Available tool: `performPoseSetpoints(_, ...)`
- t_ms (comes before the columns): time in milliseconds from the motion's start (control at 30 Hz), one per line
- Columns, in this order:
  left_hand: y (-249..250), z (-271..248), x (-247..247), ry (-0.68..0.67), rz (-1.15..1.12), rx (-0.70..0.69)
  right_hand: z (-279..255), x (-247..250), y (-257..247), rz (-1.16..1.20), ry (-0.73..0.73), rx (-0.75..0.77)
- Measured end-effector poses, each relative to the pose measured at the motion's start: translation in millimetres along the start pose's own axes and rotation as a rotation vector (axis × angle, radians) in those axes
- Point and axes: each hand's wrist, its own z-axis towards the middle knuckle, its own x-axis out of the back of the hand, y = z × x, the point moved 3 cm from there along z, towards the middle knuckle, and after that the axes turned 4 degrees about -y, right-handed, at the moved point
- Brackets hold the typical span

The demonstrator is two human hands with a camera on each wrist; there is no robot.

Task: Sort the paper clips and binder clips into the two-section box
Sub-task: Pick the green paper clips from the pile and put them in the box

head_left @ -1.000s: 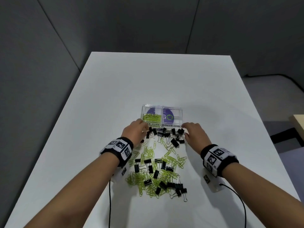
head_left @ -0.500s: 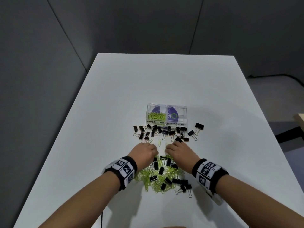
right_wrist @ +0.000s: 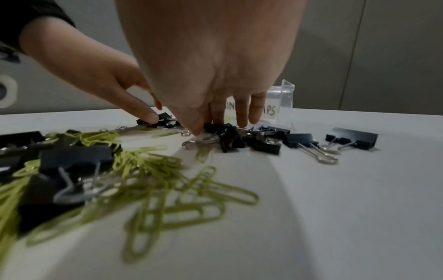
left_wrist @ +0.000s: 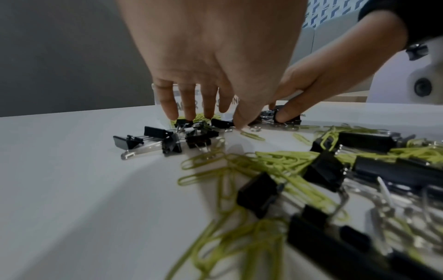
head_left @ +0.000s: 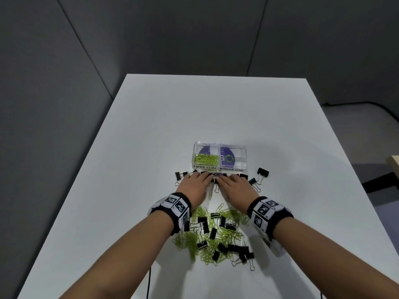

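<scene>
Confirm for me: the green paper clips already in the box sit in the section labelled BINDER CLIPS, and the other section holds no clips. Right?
Wrong on the section. In the head view, the green paper clips lie in the left section of the box, labelled PAPER CLIPS; the BINDER CLIPS section holds no clips.

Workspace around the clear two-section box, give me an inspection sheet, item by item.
Surface: white table.
Job's things: clear plastic two-section box; green paper clips fill its left section, right section holds no clips. Black binder clips lie before the box; mixed pile of green and black clips lies nearer the person.
Clutter: nothing seen.
Hands: left hand and right hand, fingers extended, rest on binder clips by the box.
Cables: black wire under left forearm.
Surroundings: grey partition walls.
</scene>
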Motion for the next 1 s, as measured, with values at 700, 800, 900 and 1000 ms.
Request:
performPoseSetpoints(700, 17, 34, 3, 0.080, 0.061, -0.012, -25, -17, 17, 0.049, 0.278, 0.250)
performPoseSetpoints(800, 16, 29, 1, 0.087, 0.076, -0.055, -34, -29, 4, 0.059, 0.263, 0.321)
performPoseSetpoints(900, 16, 18, -6, 0.066, 0.112, -0.139, -44, -35, 2, 0.069, 0.309, 0.324)
performPoseSetpoints(1000, 13, -1, -11, 0.065, 0.083, -0.210, -51, -31, 5, 0.106, 0.338, 0.285)
